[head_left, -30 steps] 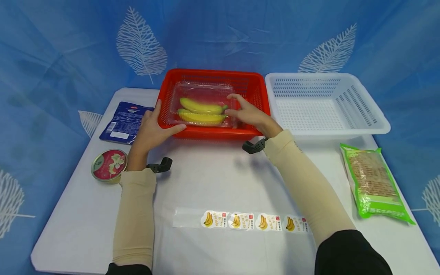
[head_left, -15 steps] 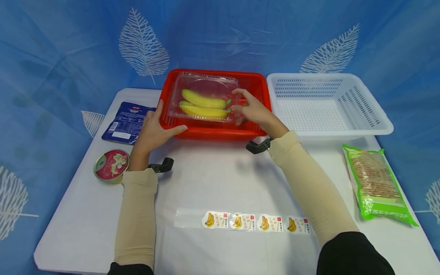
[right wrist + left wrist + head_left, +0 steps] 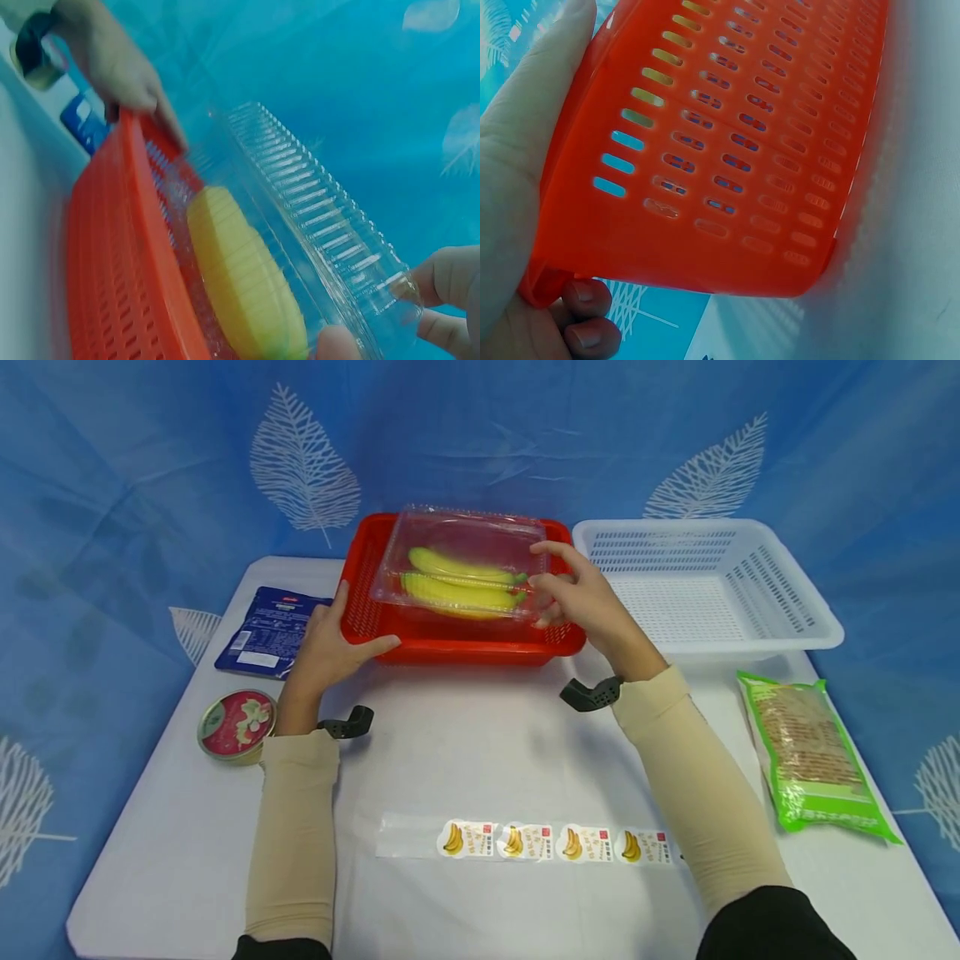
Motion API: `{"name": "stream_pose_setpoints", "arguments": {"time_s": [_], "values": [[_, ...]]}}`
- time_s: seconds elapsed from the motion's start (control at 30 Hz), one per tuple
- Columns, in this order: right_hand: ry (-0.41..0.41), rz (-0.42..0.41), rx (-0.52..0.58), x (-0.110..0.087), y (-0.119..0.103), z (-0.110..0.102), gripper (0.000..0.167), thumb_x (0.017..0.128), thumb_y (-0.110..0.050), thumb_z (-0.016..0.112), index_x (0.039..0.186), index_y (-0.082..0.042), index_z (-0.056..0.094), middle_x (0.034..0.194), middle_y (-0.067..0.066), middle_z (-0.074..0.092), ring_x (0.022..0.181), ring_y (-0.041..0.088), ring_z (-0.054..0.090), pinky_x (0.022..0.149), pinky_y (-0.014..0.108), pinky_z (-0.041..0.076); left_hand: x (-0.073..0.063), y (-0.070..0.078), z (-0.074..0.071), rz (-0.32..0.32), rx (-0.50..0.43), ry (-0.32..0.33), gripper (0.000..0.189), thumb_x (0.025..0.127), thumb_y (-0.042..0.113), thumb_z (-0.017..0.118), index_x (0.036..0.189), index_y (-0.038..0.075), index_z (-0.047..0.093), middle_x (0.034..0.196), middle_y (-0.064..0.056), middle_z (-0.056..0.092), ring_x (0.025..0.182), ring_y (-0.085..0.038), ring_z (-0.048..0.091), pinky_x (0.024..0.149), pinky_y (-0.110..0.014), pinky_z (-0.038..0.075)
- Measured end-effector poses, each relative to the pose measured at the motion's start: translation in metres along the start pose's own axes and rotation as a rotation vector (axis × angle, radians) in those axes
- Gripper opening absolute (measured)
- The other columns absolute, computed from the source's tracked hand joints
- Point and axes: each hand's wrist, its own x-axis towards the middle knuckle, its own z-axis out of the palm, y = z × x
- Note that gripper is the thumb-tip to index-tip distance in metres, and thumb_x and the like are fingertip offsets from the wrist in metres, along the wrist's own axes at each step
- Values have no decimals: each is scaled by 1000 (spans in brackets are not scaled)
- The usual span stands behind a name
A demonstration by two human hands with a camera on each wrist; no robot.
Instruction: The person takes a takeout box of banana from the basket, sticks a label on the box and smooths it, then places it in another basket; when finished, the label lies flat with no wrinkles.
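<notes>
- The right hand holds the right end of a clear plastic box, thumb and fingers set around its edge.
- The box is over the red basket; whether it touches the basket anywhere, I cannot tell.
- Two yellow bananas lie side by side inside the box.
- The left hand grips the basket's near left corner, thumb along the front rim and fingertips curled under the side rim.
- A blue pouch lies just beside that hand, with a round tin nearer the person.
- A white basket stands just right of the red one.
- Banana stickers lie in a row on the white table, near a green bag.
</notes>
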Motion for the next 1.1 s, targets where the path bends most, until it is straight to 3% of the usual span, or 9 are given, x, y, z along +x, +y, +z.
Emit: {"name": "stream_pose_setpoints", "arguments": {"time_s": [0.43, 0.8, 0.9, 1.1], "values": [[-6, -92, -18, -53, -13, -8, 50, 101, -27, 64, 149, -31, 51, 104, 24, 62, 63, 35, 68, 73, 43, 62, -1, -3, 1, 52, 0, 16, 122, 78, 67, 77, 165, 32, -2, 148, -23, 32, 136, -41, 34, 97, -63, 50], [-141, -98, -90, -107, -11, -15, 51, 103, -26, 63, 152, -34, 50, 104, 24, 55, 73, 42, 71, 78, 42, 62, 1, -5, -1, 143, 31, 31, 110, 87, 36, 79, 165, 25, 2, 145, -28, 35, 128, -44, 39, 103, -67, 43], [-165, -109, -103, -122, -9, -18, 51, 103, -25, 63, 152, -32, 50, 108, 23, 57, 73, 41, 72, 80, 41, 61, 1, -6, -1, 172, 20, 34, 107, 88, 38, 77, 165, 23, 4, 144, -29, 36, 127, -43, 38, 103, -69, 41], [-185, -159, -123, -152, 7, -25, 51, 105, -18, 59, 153, -27, 48, 102, 23, 54, 71, 36, 73, 83, 38, 60, 2, -9, 2, 154, 1, 30, 110, 87, 48, 76, 165, 27, 2, 143, -28, 35, 125, -42, 40, 99, -67, 45]]}}
